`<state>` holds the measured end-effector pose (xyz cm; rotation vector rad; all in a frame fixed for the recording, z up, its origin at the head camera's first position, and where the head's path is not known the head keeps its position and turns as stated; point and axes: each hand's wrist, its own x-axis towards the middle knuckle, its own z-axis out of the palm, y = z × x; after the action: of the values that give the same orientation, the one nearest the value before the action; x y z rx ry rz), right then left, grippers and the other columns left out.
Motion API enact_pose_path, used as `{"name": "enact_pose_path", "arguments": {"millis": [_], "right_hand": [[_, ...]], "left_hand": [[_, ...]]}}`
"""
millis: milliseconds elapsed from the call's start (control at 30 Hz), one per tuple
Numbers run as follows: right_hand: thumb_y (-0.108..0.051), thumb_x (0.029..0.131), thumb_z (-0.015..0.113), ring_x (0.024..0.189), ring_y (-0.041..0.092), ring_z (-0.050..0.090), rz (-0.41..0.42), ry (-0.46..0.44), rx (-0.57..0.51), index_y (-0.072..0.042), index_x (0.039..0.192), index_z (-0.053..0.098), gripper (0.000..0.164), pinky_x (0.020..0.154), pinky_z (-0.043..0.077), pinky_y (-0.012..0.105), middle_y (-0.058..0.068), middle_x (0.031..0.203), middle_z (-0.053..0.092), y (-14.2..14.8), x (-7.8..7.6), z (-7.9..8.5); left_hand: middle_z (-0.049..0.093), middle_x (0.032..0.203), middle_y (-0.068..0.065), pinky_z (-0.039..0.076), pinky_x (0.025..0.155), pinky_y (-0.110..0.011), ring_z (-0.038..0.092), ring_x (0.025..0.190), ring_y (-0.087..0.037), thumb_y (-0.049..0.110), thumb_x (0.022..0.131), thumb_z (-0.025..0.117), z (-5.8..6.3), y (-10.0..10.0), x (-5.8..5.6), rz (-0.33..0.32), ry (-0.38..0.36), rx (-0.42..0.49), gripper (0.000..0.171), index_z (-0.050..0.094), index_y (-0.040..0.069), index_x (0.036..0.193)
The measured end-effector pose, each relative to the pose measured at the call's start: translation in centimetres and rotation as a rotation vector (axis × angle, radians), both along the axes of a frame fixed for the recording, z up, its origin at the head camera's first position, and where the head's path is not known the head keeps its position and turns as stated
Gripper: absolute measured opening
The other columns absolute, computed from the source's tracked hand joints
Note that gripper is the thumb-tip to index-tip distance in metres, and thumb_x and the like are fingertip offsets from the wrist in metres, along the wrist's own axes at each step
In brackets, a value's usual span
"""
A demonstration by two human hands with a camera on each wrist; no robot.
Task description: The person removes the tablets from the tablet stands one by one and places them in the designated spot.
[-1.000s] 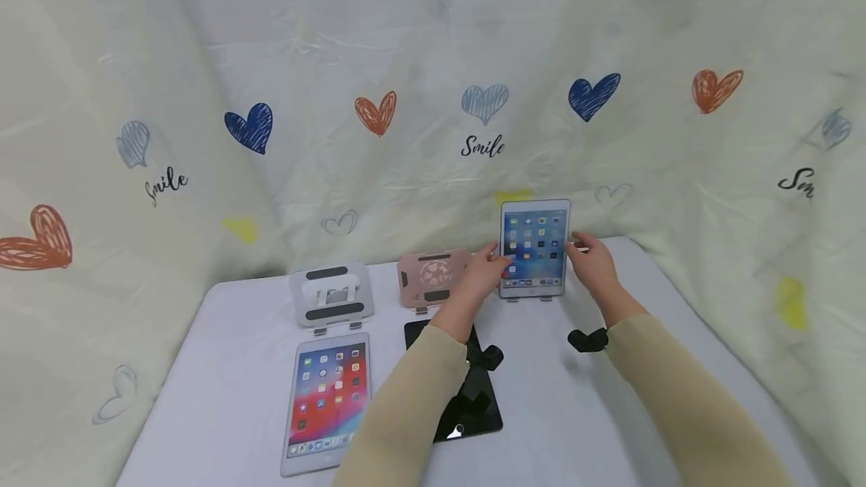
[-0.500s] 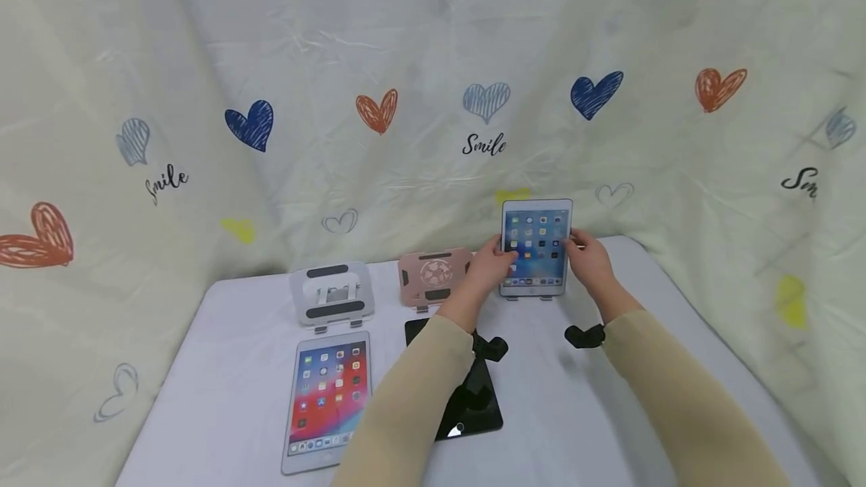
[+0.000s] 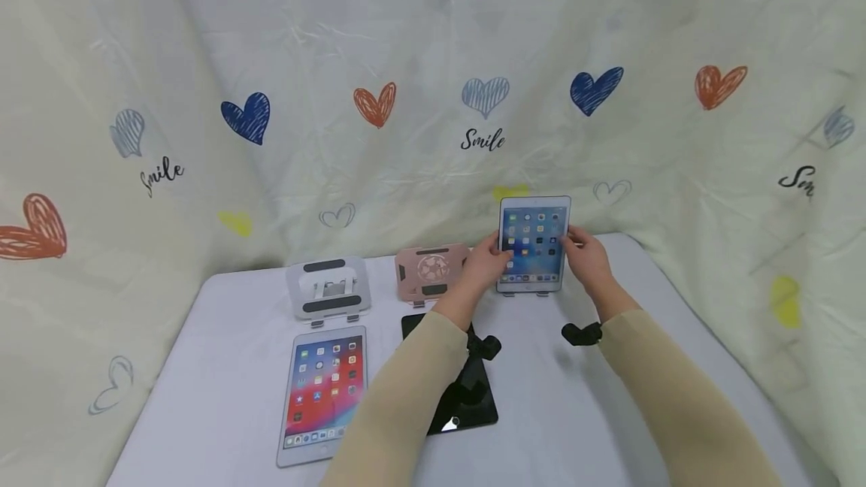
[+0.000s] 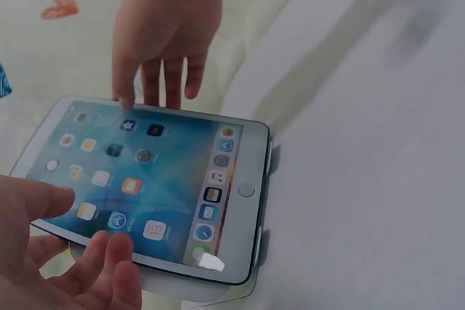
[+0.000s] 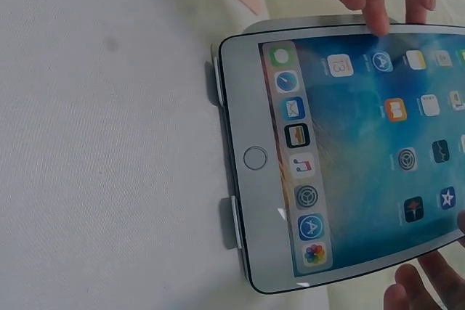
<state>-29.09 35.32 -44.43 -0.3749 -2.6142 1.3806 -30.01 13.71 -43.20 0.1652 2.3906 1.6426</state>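
A white tablet (image 3: 533,243) with a lit blue home screen stands tilted back on a stand at the back right of the table. Two small hooks of the stand (image 5: 236,221) catch its lower edge, and the rest of the stand is mostly hidden behind it. My left hand (image 3: 483,267) holds the left edge, thumb over the screen side. At the right edge, my right hand (image 3: 587,261) pinches the tablet, its thumb on the front rim and its fingers reaching behind, as the left wrist view shows.
Left of the hands stand a pink stand (image 3: 428,269) and a grey-white stand (image 3: 329,288), both without a tablet. A white tablet with a red-blue screen (image 3: 323,389) and a black tablet (image 3: 473,404) lie in front, the black one partly under my left forearm. A heart-printed curtain (image 3: 419,36) hangs behind.
Both hands have closed in on the tablet's side edges, the left fingers slipping behind its left edge. The tablet stays on its stand, and the head view has shifted slightly.
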Motion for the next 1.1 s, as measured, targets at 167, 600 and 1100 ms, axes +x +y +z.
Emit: {"name": "enact_pose_path", "arguments": {"millis": [167,600,1100], "right_hand": [[-0.026,0.107,0.039,0.127,0.041,0.045,0.004,0.042,0.031,-0.004,0.152,0.037,0.049,0.098,0.043,0.052,0.025,0.144,0.046,0.3,0.2,0.0],[-0.026,0.107,0.042,0.112,0.029,0.055,0.007,0.118,-0.027,-0.007,0.149,0.044,0.046,0.074,0.045,0.018,0.02,0.136,0.054,0.8,0.8,-0.8],[-0.034,0.105,0.048,0.099,0.013,0.056,-0.081,0.135,-0.201,-0.018,0.148,0.049,0.046,0.074,0.048,0.016,0.01,0.126,0.059,0.7,0.9,-1.7]], "left_hand": [[0.057,0.099,0.004,0.046,0.067,-0.032,0.055,0.078,-0.012,0.029,0.101,0.06,-0.2,0.2,0.0,-0.001,0.043,-0.061,0.059,0.036,0.03,0.154],[0.07,0.117,0.006,0.046,0.099,-0.035,0.057,0.121,-0.012,0.01,0.097,0.062,-1.6,0.6,0.2,0.199,0.168,0.071,0.04,0.063,0.023,0.135],[0.07,0.112,0.014,0.051,0.07,-0.026,0.061,0.089,-0.005,0.018,0.099,0.063,-3.0,1.1,0.0,0.272,0.21,0.149,0.031,0.069,0.031,0.127]]}}
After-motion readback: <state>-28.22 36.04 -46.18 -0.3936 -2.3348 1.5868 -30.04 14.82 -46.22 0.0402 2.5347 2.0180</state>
